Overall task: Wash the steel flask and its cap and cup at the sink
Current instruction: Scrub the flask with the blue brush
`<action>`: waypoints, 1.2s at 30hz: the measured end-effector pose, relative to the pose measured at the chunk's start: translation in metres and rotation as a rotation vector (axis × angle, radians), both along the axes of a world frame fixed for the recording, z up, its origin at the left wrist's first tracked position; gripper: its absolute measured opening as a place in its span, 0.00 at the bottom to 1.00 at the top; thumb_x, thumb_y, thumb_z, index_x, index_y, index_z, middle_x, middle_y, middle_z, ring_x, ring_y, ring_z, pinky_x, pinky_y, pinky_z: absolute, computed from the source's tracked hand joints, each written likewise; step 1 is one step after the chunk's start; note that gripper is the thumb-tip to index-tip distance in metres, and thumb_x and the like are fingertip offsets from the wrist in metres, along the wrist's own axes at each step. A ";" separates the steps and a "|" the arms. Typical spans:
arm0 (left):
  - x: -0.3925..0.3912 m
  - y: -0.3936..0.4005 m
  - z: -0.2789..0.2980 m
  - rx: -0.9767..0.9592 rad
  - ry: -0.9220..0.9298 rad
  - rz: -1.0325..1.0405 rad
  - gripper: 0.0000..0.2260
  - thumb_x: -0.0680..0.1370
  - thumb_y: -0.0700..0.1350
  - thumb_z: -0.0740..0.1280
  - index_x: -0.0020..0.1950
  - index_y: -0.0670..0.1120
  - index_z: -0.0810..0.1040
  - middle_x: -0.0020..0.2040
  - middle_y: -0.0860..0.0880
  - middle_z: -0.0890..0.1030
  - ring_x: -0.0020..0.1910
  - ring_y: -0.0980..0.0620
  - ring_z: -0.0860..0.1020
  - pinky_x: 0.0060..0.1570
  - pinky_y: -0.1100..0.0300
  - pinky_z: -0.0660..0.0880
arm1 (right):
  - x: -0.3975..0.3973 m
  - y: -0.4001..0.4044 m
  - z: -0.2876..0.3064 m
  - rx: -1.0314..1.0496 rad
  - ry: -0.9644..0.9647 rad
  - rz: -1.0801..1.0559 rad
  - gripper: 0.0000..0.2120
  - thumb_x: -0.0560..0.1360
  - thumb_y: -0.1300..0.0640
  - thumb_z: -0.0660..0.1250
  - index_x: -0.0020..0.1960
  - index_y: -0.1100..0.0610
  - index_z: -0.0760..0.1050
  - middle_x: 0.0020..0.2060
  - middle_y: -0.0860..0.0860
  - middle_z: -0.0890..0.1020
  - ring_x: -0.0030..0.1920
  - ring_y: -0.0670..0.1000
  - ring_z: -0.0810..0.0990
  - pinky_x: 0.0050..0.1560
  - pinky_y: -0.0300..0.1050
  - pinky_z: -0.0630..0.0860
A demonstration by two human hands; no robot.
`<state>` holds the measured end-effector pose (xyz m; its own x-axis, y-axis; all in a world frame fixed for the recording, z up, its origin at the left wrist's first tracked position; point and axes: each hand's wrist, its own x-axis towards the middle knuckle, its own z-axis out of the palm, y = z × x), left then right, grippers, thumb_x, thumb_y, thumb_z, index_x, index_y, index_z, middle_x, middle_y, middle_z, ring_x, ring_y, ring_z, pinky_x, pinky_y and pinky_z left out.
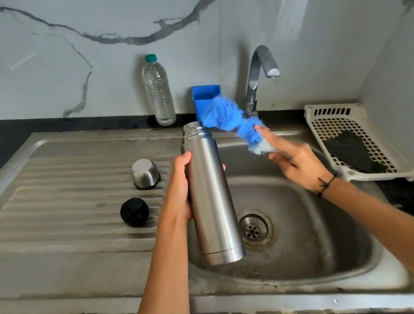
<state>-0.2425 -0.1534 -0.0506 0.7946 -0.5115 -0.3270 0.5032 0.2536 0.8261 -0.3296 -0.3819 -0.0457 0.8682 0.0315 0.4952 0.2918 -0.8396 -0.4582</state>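
Observation:
My left hand [178, 189] grips the open steel flask [211, 197] upright over the sink basin [311, 235]. My right hand [294, 158] holds a fluffy blue bottle brush [229, 119] by its lower end, index finger stretched along it; the brush head is blurred just right of the flask's mouth. The steel cup [145, 173] stands upside down on the ribbed drainboard [57, 210]. In front of the cup, on the same drainboard, lies the black cap [134, 212].
A tap [258, 76] arches over the basin's back edge, with no water running. A blue holder [205, 99] and a clear water bottle [158, 90] stand by the wall. A white perforated tray [337, 120] with a dark scrubber [352, 153] sits at the right. The drain [254, 228] shows in the basin.

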 end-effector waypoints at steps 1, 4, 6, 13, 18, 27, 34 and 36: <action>-0.002 -0.002 0.001 -0.005 -0.005 -0.013 0.25 0.77 0.56 0.54 0.55 0.39 0.79 0.46 0.38 0.83 0.43 0.44 0.80 0.39 0.58 0.77 | 0.004 0.006 0.009 -0.006 -0.032 0.029 0.36 0.74 0.70 0.61 0.74 0.43 0.57 0.66 0.44 0.69 0.54 0.40 0.79 0.60 0.29 0.70; -0.006 -0.008 0.003 -0.004 -0.039 -0.058 0.24 0.78 0.56 0.53 0.54 0.39 0.79 0.45 0.38 0.83 0.39 0.46 0.80 0.37 0.59 0.77 | 0.016 0.022 0.029 -0.127 -0.051 0.148 0.29 0.75 0.63 0.55 0.75 0.50 0.58 0.69 0.45 0.67 0.54 0.54 0.81 0.57 0.44 0.76; -0.006 -0.007 0.004 -0.027 -0.070 -0.073 0.23 0.78 0.56 0.53 0.53 0.40 0.79 0.44 0.39 0.84 0.37 0.47 0.81 0.36 0.59 0.77 | 0.017 0.023 0.026 -0.194 -0.025 0.154 0.29 0.74 0.60 0.52 0.74 0.49 0.57 0.68 0.48 0.71 0.48 0.54 0.84 0.51 0.46 0.80; 0.003 0.001 0.003 -0.271 -0.049 -0.050 0.25 0.73 0.57 0.53 0.43 0.42 0.84 0.40 0.42 0.83 0.36 0.48 0.80 0.36 0.59 0.76 | -0.002 -0.015 -0.011 -0.148 0.087 -0.001 0.42 0.73 0.71 0.63 0.74 0.37 0.52 0.65 0.54 0.74 0.49 0.55 0.83 0.60 0.30 0.68; -0.006 -0.007 0.001 -0.177 0.003 -0.128 0.26 0.71 0.62 0.59 0.45 0.41 0.84 0.40 0.40 0.83 0.36 0.47 0.81 0.41 0.57 0.77 | 0.016 0.012 0.018 -0.074 -0.003 0.083 0.34 0.73 0.71 0.62 0.74 0.51 0.57 0.68 0.43 0.66 0.55 0.50 0.78 0.61 0.25 0.65; -0.005 -0.006 -0.006 -0.085 -0.056 -0.004 0.27 0.67 0.57 0.71 0.58 0.40 0.76 0.44 0.36 0.83 0.36 0.45 0.82 0.36 0.56 0.80 | 0.002 0.000 -0.012 -0.059 0.079 0.062 0.39 0.73 0.74 0.62 0.74 0.44 0.54 0.70 0.34 0.62 0.67 0.35 0.65 0.67 0.28 0.59; -0.008 -0.010 -0.004 -0.115 0.046 0.019 0.21 0.78 0.57 0.59 0.49 0.42 0.83 0.46 0.42 0.83 0.33 0.51 0.80 0.33 0.62 0.77 | 0.006 0.005 0.013 -0.043 0.020 0.072 0.37 0.74 0.71 0.62 0.74 0.44 0.55 0.68 0.43 0.67 0.55 0.42 0.80 0.59 0.26 0.67; -0.009 -0.012 -0.001 -0.064 0.029 0.037 0.17 0.77 0.55 0.62 0.56 0.43 0.79 0.42 0.45 0.82 0.33 0.52 0.80 0.31 0.63 0.77 | 0.014 0.013 0.015 -0.125 0.023 0.134 0.34 0.73 0.70 0.61 0.74 0.50 0.56 0.69 0.44 0.66 0.56 0.51 0.80 0.59 0.30 0.70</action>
